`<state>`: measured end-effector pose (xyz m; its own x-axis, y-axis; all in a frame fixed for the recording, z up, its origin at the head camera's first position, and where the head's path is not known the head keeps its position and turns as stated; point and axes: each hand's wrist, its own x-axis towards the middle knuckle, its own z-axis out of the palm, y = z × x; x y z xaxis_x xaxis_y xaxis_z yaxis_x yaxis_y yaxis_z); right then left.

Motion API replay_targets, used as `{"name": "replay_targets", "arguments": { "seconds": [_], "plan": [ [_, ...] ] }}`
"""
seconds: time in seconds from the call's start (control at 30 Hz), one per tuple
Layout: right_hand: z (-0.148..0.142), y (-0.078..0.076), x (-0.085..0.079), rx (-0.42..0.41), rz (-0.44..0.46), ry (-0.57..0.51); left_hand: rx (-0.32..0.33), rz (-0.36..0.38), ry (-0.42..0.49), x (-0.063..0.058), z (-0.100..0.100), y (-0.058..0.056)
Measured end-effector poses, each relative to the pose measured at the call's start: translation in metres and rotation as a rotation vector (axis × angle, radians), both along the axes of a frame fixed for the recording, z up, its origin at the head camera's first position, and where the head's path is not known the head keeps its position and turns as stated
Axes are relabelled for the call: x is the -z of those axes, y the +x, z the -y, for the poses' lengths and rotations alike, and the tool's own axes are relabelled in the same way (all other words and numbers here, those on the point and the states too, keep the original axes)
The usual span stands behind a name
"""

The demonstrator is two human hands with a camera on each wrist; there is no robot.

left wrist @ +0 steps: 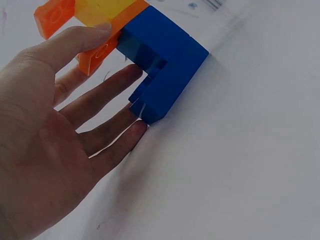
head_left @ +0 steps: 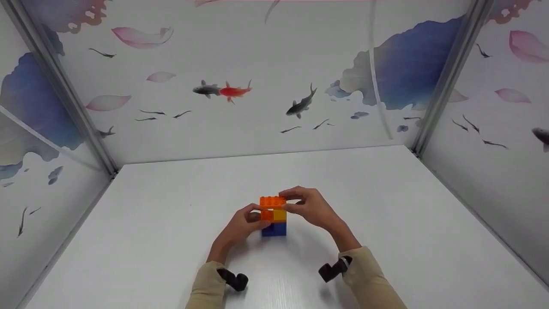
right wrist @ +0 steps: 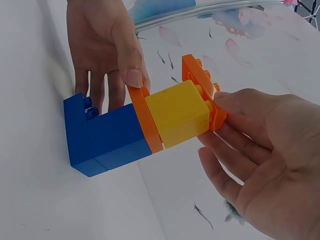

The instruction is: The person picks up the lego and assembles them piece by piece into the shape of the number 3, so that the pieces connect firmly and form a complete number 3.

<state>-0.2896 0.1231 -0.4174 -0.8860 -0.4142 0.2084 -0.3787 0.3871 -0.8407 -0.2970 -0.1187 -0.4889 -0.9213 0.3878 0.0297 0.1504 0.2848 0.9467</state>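
A small stack of toy building bricks stands upright on the table. At its foot is a blue brick (right wrist: 77,140) with a second blue brick (right wrist: 120,137) on one side of it. Above these come a thin orange brick (right wrist: 153,135), a yellow brick (right wrist: 180,115), and a studded orange brick (head_left: 272,201) on top. The left hand (head_left: 240,225) pinches the overhanging end of the lower orange brick, its thumb on it and other fingers spread beside the blue bricks. Thumb and fingers of the right hand (head_left: 315,208) pinch one end of the top orange brick, which juts out past the yellow.
The white table (head_left: 180,206) spreads around the stack. White panels (head_left: 257,128) printed with fish and petals wall it at the back and both sides, joined by metal corner posts (head_left: 450,77). Black wrist cameras (head_left: 334,270) sit on the beige sleeves (head_left: 364,270).
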Motion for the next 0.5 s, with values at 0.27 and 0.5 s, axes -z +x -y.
{"name": "replay_targets", "arguments": {
  "seconds": [0.27, 0.5],
  "plan": [
    [-0.0009, 0.0006, 0.0015, -0.021, -0.02, 0.022, 0.003, -0.004, -0.006, 0.0037, -0.0003, -0.0021],
    [-0.0012, 0.0004, 0.0036, -0.015, -0.005, 0.015, -0.003, -0.009, -0.008, 0.003, -0.0017, -0.0012]
  ]
}}
